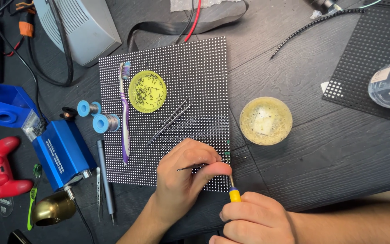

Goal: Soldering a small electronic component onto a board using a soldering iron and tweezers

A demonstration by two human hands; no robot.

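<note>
- Pinching thin tweezers (pixel 201 165), left hand (pixel 183 178) has fingers (pixel 213 171) clenched on them; tips point right toward the right edge of the LED panel (pixel 168 77).
- Right hand (pixel 256 221) fingers clenched around a soldering iron (pixel 234 192) with yellow collar; iron runs up from the fist, tip meeting the panel edge just beside the tweezers tips.
- LED panel lies flat on the dark tabletop (pixel 321 149), partly under the left hand; work spot sits at its lower right edge, between both hands.
- On the panel: purple toothbrush (pixel 124 113), yellow dish (pixel 147 91) of small parts, loose thin strips (pixel 170 121).
- Just right of the panel: clear round dish (pixel 266 120).
- Left of the panel: two solder spools (pixel 99 116), blue box unit (pixel 62 151), red game controller (pixel 3 167), well apart from the hands.
</note>
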